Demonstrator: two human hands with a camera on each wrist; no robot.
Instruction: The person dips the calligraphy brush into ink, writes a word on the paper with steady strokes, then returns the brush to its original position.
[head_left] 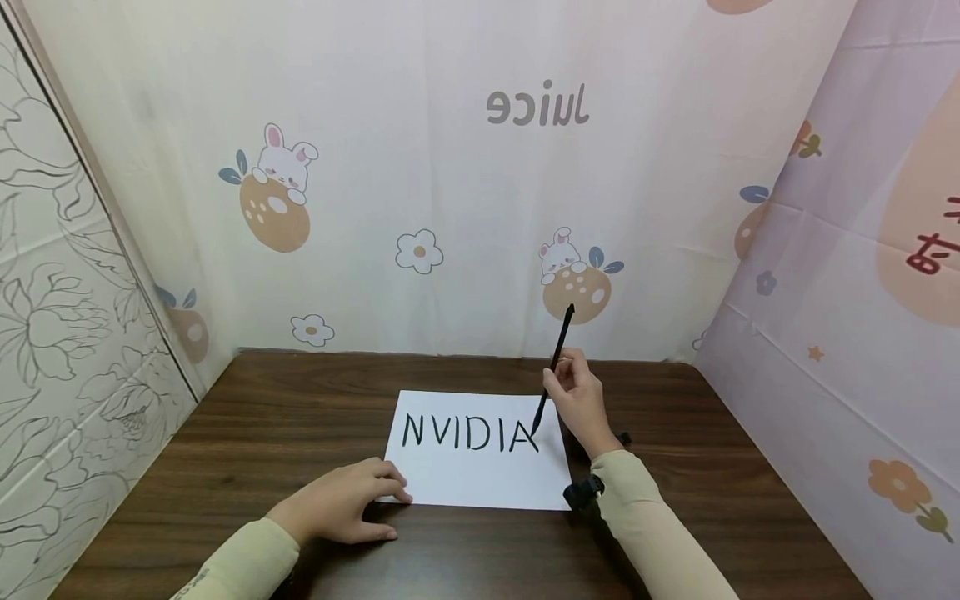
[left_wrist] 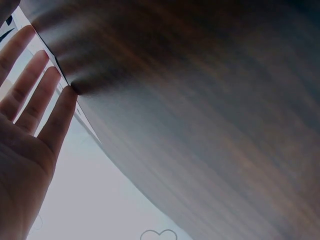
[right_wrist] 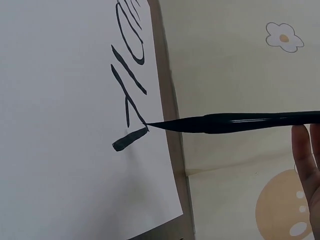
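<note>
A white sheet of paper (head_left: 480,487) lies on the table with the black letters "NVIDIA" (head_left: 470,433) across it. My right hand (head_left: 583,402) pinches a black calligraphy brush (head_left: 560,343) partway along its handle. The brush leans, its tip at the last letter A. In the right wrist view the pointed bristles of the brush (right_wrist: 180,124) meet the top of the A's strokes. At the paper's lower left corner, the fingertips of my left hand (head_left: 337,502) rest on the sheet. The left wrist view shows that hand (left_wrist: 25,155) with its fingers extended along the paper's edge.
The dark wooden table (head_left: 300,392) runs back to a printed curtain (head_left: 465,167). More patterned cloth (head_left: 840,333) stands at the right, and a flower-patterned panel (head_left: 67,350) at the left. A black wrist device (head_left: 582,492) sits at the right cuff, above the paper's corner.
</note>
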